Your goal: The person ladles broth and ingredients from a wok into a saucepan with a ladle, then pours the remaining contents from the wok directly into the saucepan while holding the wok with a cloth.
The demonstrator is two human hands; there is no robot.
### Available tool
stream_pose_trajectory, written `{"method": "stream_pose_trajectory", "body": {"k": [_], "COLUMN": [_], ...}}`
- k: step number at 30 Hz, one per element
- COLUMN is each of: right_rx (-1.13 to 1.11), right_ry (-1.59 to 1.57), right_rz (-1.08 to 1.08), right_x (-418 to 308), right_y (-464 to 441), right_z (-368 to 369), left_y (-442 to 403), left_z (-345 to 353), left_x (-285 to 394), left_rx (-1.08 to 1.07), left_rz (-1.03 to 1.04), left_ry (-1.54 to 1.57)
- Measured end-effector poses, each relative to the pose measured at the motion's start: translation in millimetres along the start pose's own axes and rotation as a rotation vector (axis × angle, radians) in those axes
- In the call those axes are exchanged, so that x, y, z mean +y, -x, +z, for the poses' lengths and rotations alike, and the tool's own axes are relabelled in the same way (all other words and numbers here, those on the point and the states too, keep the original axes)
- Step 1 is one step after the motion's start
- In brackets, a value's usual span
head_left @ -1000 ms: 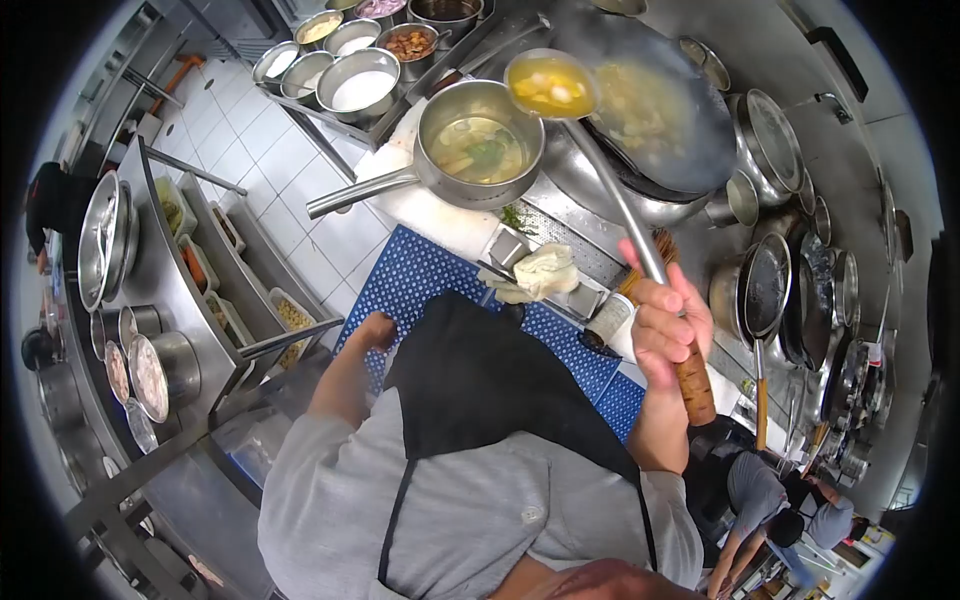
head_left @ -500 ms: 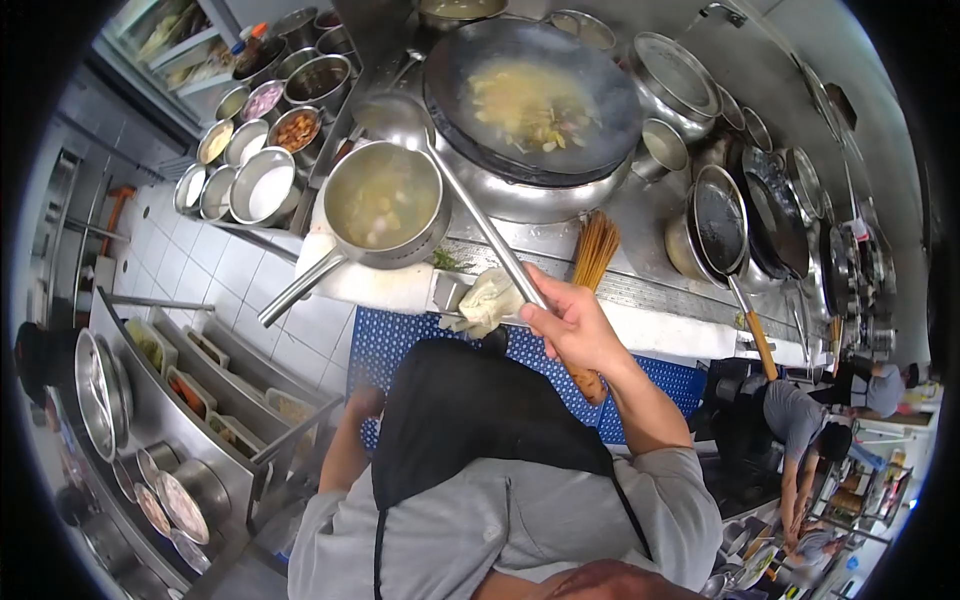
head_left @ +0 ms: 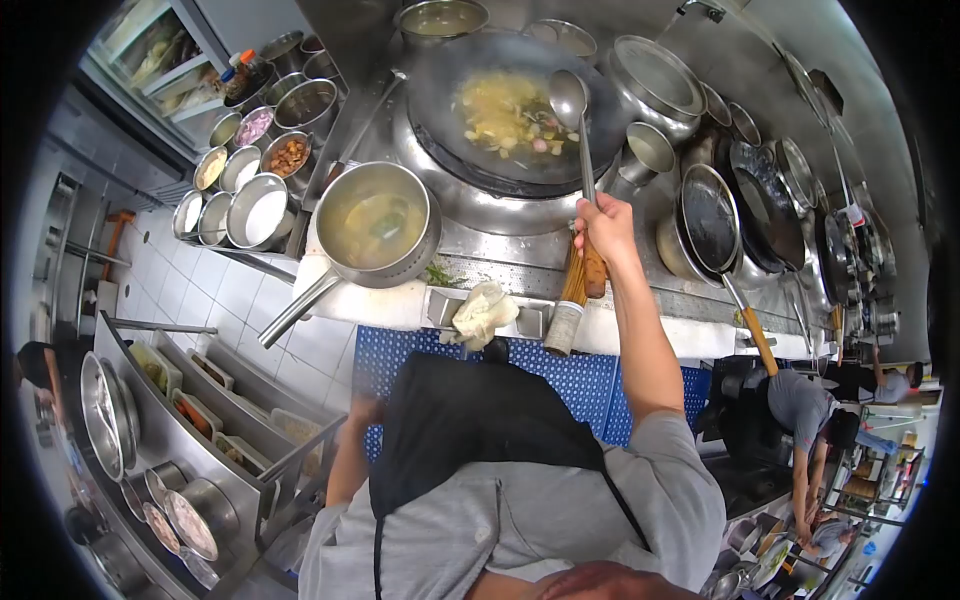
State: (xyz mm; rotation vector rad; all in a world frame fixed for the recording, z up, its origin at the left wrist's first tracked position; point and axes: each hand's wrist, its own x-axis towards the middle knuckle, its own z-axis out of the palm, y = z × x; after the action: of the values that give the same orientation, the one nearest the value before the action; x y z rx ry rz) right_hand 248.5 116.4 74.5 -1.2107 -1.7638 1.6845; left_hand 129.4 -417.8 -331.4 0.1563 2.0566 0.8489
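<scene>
The right hand [head_left: 605, 230] clasps the ladle [head_left: 586, 155], its bowl [head_left: 568, 93] just inside the right edge of the wok [head_left: 440, 115]. A saucepan [head_left: 428, 240] stands near the counter's [head_left: 480, 240] front-left corner. The left hand [head_left: 366, 412] is blurred; its grip cannot be told.

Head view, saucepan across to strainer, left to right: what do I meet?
Saucepan → cloth → brush → right hand on the ladle → strainer. Wok left out: it overlaps cloth, brush and hand across the picture.
</scene>
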Motion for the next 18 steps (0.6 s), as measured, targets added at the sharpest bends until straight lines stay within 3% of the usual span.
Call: {"method": "stream_pose_trajectory", "body": {"k": [2,4,6,8,11,18], "right_rx": [-0.023,-0.085,-0.215,-0.431,-0.588,-0.636], "right_ry": [-0.118,-0.28,-0.636,-1.063,-1.638,-1.496], "right_rz": [0.068,0.149,0.316,0.442,0.615,0.575], "right_x": [-2,-6,-6,-2,-12,-32], "right_y": [0,3,1,-5,-1,28], "right_z": [9,18,24,24,26,27], "left_y": [3,49,22,25,16,-3], "left_z": [2,-3,-4,-4,-7,-1], "left_x": [-4,49,-3,-10,-26,-42], "left_rx": [0.01,-0.019,-0.052,-0.074,-0.066,-0.015], "left_rz": [0.006,-0.151,0.068,0.21,0.317,0.328], "left_ry": [-0.034,0.167,-0.119,-0.267,-0.282,-0.285]}}
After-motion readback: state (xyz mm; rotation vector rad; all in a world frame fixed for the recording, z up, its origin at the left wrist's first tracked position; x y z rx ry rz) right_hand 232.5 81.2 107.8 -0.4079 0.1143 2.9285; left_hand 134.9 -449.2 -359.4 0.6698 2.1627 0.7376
